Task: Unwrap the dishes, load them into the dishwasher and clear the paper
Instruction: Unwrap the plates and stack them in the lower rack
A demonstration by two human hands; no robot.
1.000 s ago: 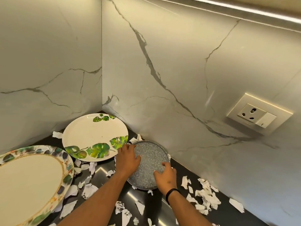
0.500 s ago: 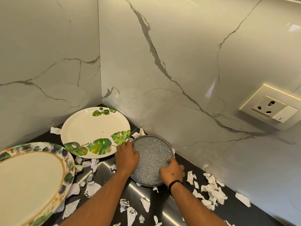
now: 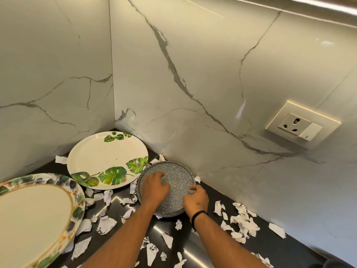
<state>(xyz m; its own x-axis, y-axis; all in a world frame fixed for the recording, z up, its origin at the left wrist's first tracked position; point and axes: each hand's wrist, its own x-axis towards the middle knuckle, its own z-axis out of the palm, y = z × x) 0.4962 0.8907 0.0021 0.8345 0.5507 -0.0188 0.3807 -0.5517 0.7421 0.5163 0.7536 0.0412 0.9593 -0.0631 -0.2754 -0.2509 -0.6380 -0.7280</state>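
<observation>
- The grey plate (image 3: 174, 180) lies flat on the black bench (image 3: 270, 242), close to the marble wall (image 3: 212, 84) and just right of the leaf plate (image 3: 104, 159); nothing lies on either plate.
- The left hand (image 3: 154, 187) rests on the grey plate, its grip loosely curled, fingertips pressing the speckled face.
- The right hand (image 3: 196, 198) curls its fingers at the plate's right side; whether this grip pinches anything, I cannot tell.
- The hands hide the plate's near half.
- A big rimmed plate (image 3: 29, 219) is cut off at the left edge.
- Paper scraps (image 3: 241, 223) litter the bench around the plates.
- Walls meet in a corner behind; a socket (image 3: 301, 126) sits on the right one.
</observation>
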